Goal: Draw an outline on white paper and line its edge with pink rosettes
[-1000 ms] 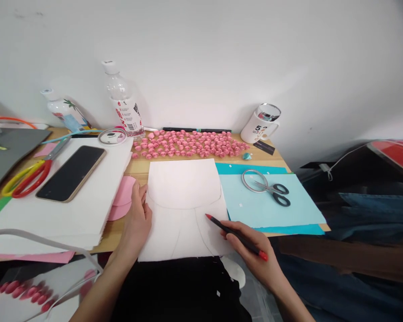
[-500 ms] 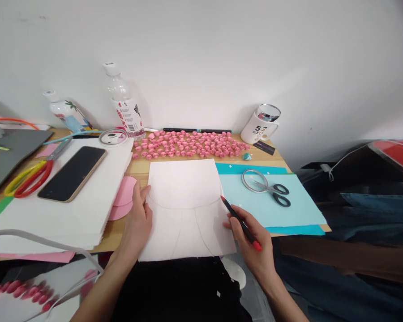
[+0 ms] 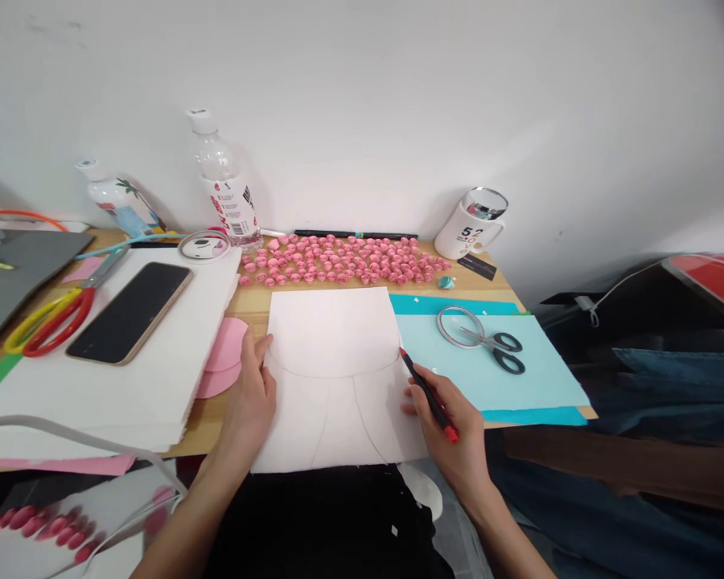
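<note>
A white sheet of paper (image 3: 331, 338) with faint curved pencil lines lies at the desk's front edge. My left hand (image 3: 250, 398) rests flat on its left edge, fingers stretched out, holding it down. My right hand (image 3: 452, 438) grips a black pen with red ends (image 3: 427, 394). The pen's tip touches the paper's right edge, where a curved line ends. Pink paper circles (image 3: 223, 362) peek out just left of my left hand.
Several small pink paper rolls (image 3: 338, 261) lie along the back. Scissors and a metal ring (image 3: 479, 338) sit on light blue paper (image 3: 519, 378) at right. A mug (image 3: 471, 225), bottles (image 3: 223, 181), a phone (image 3: 129, 310) on white sheets and red-yellow scissors (image 3: 48, 318) stand around.
My right hand has moved the pen from the lower middle of the paper up and right to the paper's right edge. The left hand has stayed in place.
</note>
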Demonstrator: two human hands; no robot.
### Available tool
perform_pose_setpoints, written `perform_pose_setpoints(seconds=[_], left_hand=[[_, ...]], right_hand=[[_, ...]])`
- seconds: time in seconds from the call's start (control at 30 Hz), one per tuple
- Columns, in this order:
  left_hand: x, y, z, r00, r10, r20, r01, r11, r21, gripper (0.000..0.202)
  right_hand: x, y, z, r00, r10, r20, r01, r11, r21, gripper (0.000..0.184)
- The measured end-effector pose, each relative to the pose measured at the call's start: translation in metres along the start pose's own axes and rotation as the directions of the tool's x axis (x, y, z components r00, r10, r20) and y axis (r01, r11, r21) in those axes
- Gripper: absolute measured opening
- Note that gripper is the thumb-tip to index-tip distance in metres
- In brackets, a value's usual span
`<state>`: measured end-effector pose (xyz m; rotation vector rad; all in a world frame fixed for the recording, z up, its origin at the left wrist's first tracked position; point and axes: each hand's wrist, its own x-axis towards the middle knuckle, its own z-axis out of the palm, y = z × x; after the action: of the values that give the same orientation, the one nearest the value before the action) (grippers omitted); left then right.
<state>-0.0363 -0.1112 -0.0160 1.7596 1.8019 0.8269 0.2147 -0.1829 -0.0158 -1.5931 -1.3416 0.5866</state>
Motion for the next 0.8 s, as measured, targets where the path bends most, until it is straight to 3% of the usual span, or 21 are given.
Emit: perform_pose_setpoints(seconds=[0.2,0.5,0.63,0.73,0.8], left_hand=[[0.000,-0.001,0.001,1.000,0.011,-0.005,-0.011,1.000,-0.015,0.069],[-0.001,-0.006,0.003,0.998,0.054,-0.034,-0.056,0.997,-0.053,0.073],[-0.003,-0.005,-0.001,0.997,0.043,-0.057,-0.050,0.990,-0.130,0.071],[-0.003,-0.006,-0.005,0.994,0.052,-0.096,-0.072,0.973,-0.218,0.069],[-0.002,-0.009,-0.005,0.996,0.049,-0.076,-0.071,0.945,-0.320,0.071]], right_hand=[[-0.013,-0.001,0.000,1.000,-0.004,0.021,0.005,1.000,-0.017,0.029],[-0.046,-0.023,0.002,0.994,-0.097,0.055,0.099,0.994,-0.044,0.025],[-0.053,-0.034,0.008,0.969,-0.094,0.228,0.080,0.994,0.070,0.027],[-0.045,-0.047,0.021,0.914,-0.089,0.397,0.016,0.983,0.184,0.026],[-0.034,-0.057,0.036,0.887,-0.110,0.449,-0.004,0.970,0.245,0.024]])
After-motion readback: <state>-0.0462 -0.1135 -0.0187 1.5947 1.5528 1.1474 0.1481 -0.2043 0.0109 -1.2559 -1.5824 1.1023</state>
